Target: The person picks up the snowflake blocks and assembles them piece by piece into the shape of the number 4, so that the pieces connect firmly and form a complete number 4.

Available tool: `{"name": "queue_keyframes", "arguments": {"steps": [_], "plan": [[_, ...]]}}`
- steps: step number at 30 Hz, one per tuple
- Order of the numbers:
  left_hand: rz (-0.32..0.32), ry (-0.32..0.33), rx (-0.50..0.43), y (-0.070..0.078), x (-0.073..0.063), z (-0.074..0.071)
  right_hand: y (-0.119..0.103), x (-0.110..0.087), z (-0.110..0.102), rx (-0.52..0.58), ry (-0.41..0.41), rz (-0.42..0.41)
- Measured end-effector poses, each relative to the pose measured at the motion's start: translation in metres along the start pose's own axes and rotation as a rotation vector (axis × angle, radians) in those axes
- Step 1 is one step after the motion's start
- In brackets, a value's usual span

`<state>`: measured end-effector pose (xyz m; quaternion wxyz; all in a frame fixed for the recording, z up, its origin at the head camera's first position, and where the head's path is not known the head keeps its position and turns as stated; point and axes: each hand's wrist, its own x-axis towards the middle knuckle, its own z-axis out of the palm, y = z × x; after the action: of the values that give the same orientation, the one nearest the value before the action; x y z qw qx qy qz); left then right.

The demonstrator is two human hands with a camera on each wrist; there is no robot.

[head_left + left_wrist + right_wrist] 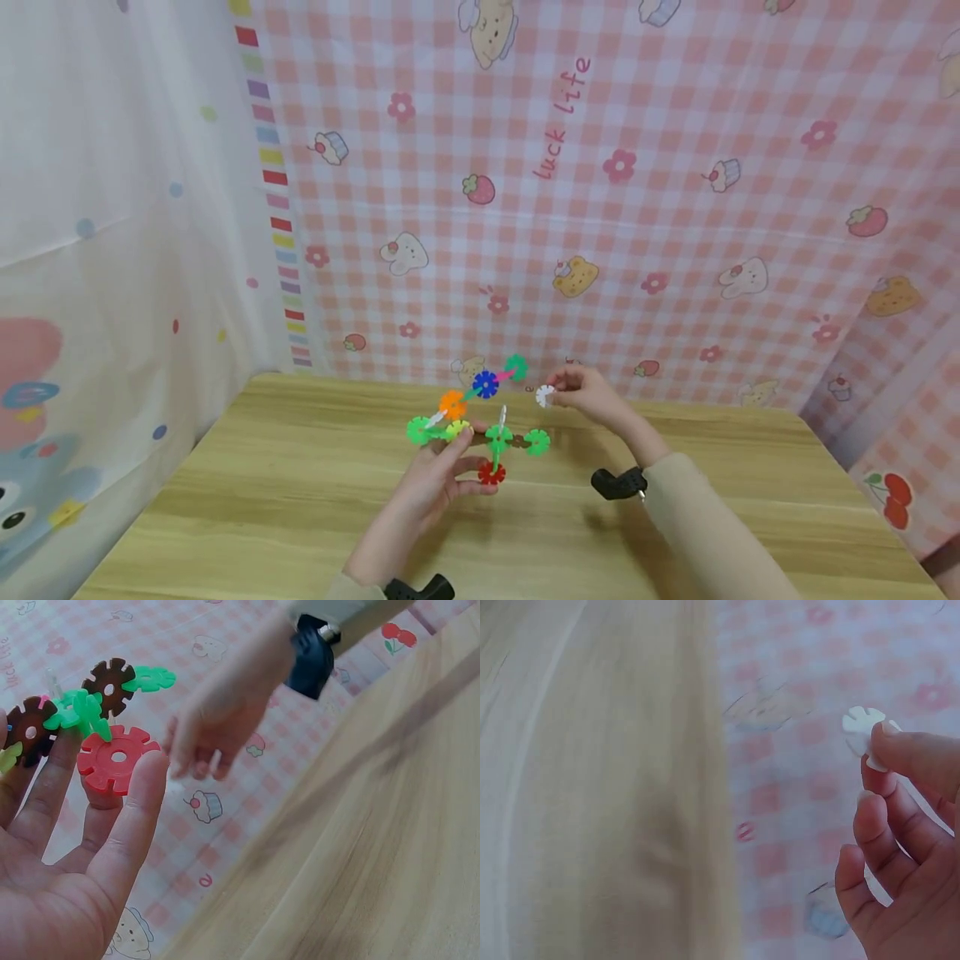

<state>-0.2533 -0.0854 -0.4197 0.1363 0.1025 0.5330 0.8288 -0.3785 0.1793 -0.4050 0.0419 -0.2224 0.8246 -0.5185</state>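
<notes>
My left hand (435, 483) holds up a branching chain of notched plastic snowflake discs above the table. In the head view the chain runs from a green disc at the left through an orange disc (452, 405) and a blue disc (486, 384) to a teal one. A second branch carries green discs, and a red disc (118, 759) hangs at its lower end beside my left fingers. Between thumb and forefinger my right hand (596, 396) pinches a single white disc (864, 720), apart from the chain and to its right.
Below both hands lies a wood-grain table (300, 500). A pink checked cloth (525, 233) with printed figures hangs behind its far edge, and a white cloth (150, 208) hangs at the left. Black straps with mounts (619, 483) sit on the wrists.
</notes>
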Motion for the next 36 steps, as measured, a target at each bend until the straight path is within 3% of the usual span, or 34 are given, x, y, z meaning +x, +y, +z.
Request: {"name": "queue_keyframes", "arguments": {"steps": [8,17,23,36], "plan": [[0.005,-0.007,-0.007,0.0,0.0,0.002,-0.051,-0.015,-0.003,0.054,-0.022,-0.046],[0.015,-0.024,0.021,-0.001,0.0,0.002,-0.098,-0.033,0.017,0.147,0.03,-0.116],[0.014,-0.02,0.017,-0.001,0.0,0.003,-0.108,-0.04,0.03,0.082,0.086,-0.182],[0.015,-0.023,0.015,0.0,0.001,0.001,-0.11,-0.042,0.041,0.009,0.098,-0.201]]}}
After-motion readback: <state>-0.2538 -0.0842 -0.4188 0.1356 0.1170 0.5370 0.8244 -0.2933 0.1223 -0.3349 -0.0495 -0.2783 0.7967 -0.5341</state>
